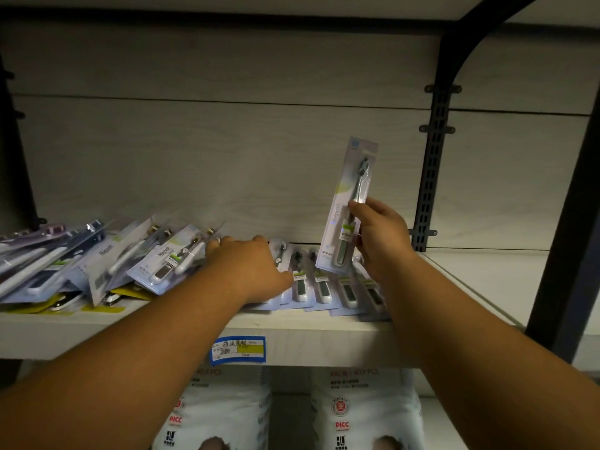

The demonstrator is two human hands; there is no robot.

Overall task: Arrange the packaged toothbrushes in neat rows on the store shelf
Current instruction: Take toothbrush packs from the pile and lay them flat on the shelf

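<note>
status, toothbrush shelf: partly done.

right hand [378,235] grasps one packaged toothbrush [349,203] by its lower half, thumb on the front, fingers behind. the pack is upright, leaning a little to the right, lifted off the shelf [487,280] in front of the back panel.

directly below it a short row of packs [324,287] lies flat, handles toward the front edge, overlapping side by side and fairly even. i take that as the finished portion.

left hand [246,267] lies palm down on the left end of that row, fingers stretched toward the back, just beside the heap. it grasps nothing that i can see.

further left: loose heap of packs [97,261], angled every way and stacked over one another, with some yellow-backed cards underneath. none of it is sorted.

judgement: less than half arranged. the heap looks larger than the row.

left to do:
- set the held pack down in line, probably at the right end of the row
- work through the heap pack by pack
- square up the front edges

not part of the job: price label [238,349] on the front lip, white bags [367,414] on the level below. light is dim; most print on the packs is unreadable.
</note>
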